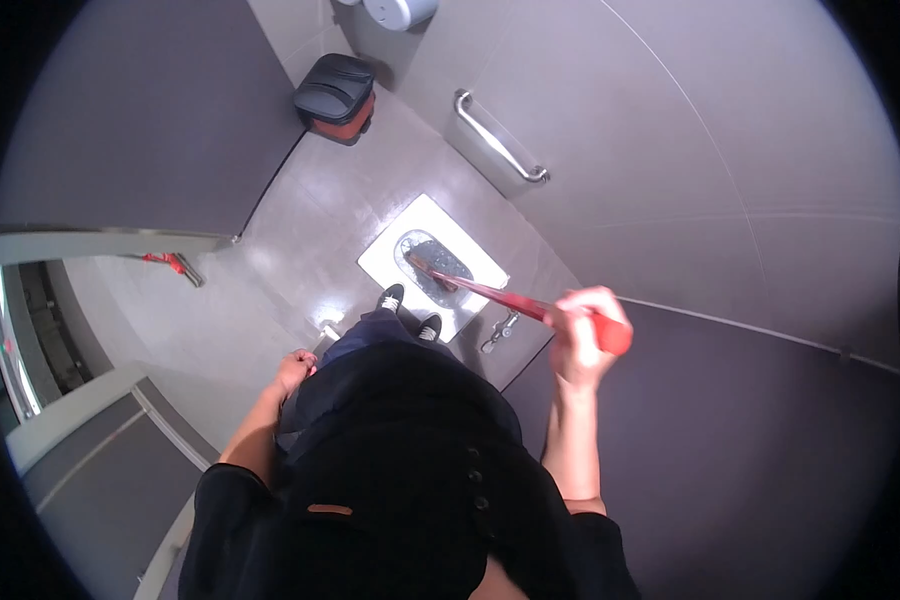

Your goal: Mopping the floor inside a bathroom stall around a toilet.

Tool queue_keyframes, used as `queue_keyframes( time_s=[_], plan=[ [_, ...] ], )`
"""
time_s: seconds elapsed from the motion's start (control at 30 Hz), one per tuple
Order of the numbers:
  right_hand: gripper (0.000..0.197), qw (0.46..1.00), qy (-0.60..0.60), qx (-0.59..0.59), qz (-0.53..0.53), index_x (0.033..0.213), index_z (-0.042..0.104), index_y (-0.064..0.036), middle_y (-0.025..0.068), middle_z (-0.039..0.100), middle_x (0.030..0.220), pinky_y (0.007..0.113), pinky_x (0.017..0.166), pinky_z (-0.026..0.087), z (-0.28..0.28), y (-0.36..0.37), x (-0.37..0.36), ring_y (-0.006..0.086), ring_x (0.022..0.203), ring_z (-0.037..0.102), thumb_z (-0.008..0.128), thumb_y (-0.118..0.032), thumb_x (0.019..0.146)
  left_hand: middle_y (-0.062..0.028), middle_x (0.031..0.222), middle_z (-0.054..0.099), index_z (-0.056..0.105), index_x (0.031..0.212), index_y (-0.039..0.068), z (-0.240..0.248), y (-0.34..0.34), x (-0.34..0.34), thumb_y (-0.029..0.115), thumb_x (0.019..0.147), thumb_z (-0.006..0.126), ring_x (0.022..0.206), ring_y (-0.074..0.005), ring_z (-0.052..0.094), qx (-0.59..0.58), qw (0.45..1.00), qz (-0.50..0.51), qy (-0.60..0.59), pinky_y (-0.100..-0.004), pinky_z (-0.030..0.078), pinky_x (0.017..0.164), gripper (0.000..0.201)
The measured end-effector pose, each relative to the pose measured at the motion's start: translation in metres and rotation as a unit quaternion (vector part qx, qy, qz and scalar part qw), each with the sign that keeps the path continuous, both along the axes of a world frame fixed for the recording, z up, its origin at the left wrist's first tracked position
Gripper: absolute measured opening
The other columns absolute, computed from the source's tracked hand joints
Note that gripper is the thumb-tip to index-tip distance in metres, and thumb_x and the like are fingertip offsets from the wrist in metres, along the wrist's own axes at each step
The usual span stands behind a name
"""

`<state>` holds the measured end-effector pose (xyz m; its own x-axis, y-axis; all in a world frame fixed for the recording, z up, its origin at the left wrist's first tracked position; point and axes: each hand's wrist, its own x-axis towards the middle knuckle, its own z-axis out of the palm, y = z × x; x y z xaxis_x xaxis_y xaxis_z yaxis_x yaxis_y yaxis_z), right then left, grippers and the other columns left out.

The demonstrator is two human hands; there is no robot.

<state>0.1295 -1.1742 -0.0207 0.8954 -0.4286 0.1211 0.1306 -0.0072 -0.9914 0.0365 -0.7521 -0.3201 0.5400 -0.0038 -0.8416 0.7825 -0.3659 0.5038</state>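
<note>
My right hand [580,335] is closed around the red handle of a long toilet brush [505,297]. The handle slants down to the left. Its brownish head lies in the bowl of a white squat toilet [382,262], where the bowl looks wet and dark. At my left hip, my left hand [295,370] is curled beside my dark trousers. Whether it holds anything is hidden. Both of my shoes stand at the near edge of the toilet.
A dark bin with a reddish lower part [337,98] stands in the far corner. A metal grab bar [500,138] is fixed to the right wall. A metal valve [500,332] sits right of the toilet. Leftward, a red-and-grey tool [177,267] lies by the grey partition [130,120].
</note>
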Motion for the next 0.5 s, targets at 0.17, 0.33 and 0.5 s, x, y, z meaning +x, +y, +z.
queue_keyframes(
  time_s=[0.17,0.33,0.5],
  plan=[
    [0.005,0.991,-0.121,-0.042,-0.025,0.069,0.044,-0.0014,0.007,0.043,0.052,0.024,0.039,0.032,0.136,0.001,0.004,0.0127,0.041,0.037,0.046,-0.005,0.072,-0.0036,0.066,0.057,0.058,0.082,0.0,0.008,-0.002,0.006,0.008,0.082,0.052,0.056,-0.0104,0.05,0.021,0.999,-0.044,-0.006,-0.0237,0.042,0.056,0.009],
    [0.008,0.978,-0.204,-0.025,0.032,0.071,0.04,-0.0059,0.0003,0.03,0.049,0.021,0.035,0.026,0.212,-0.015,-0.021,0.0092,0.044,0.026,0.048,-0.004,0.074,-0.0043,0.066,0.057,0.057,0.083,-0.001,-0.01,0.001,0.002,0.004,0.081,0.051,0.056,-0.0106,0.051,-0.017,0.999,0.019,0.025,-0.0238,0.043,0.055,0.009],
    [0.009,0.986,-0.163,-0.028,0.024,0.074,0.04,-0.0079,-0.0005,0.031,0.053,0.022,0.043,0.03,0.227,-0.028,-0.031,0.0098,0.049,0.027,0.049,-0.006,0.077,-0.0051,0.068,0.058,0.058,0.085,-0.002,-0.017,0.003,-0.001,0.004,0.081,0.051,0.057,-0.0111,0.052,-0.032,0.998,0.041,0.025,-0.0239,0.044,0.057,0.01]
  ],
)
